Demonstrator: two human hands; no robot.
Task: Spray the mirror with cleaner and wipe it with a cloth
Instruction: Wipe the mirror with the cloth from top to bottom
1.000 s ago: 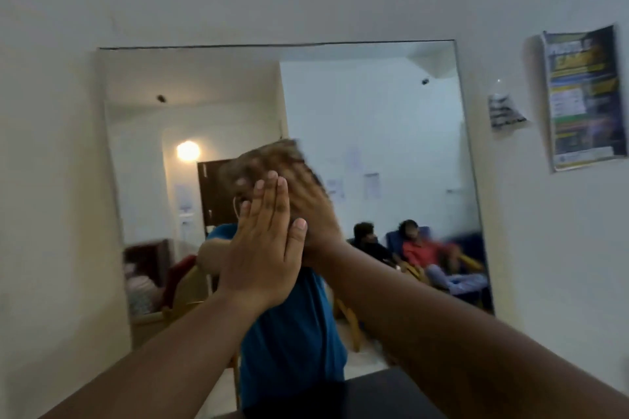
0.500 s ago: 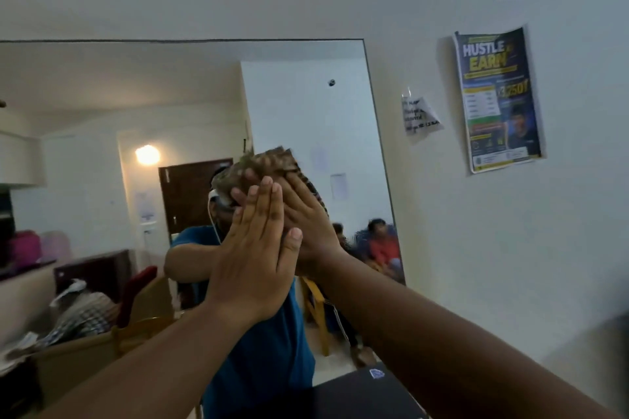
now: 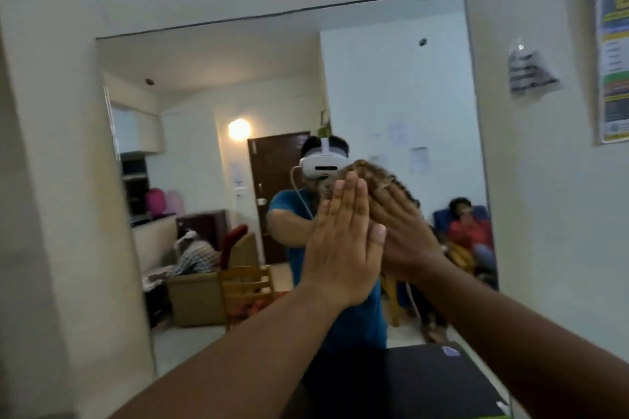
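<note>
A large frameless mirror point(image 3: 391, 95) hangs on the white wall in front of me. My right hand point(image 3: 405, 238) lies flat and presses a brown patterned cloth point(image 3: 374, 170) against the glass, right of the mirror's middle. My left hand point(image 3: 343, 241) is flat with its fingers straight and together. It holds nothing and its thumb side overlaps my right hand. Most of the cloth is hidden behind both hands. No spray bottle is in view.
On the wall right of the mirror hang a small crumpled paper note point(image 3: 531, 73) and a green and dark poster point(image 3: 612, 54). A black flat object point(image 3: 408, 381) lies below the mirror's lower edge. The mirror reflects a room with seated people.
My head view has swung sideways and back. Both hands stayed together on the cloth and now sit further right on the glass than a second ago.
</note>
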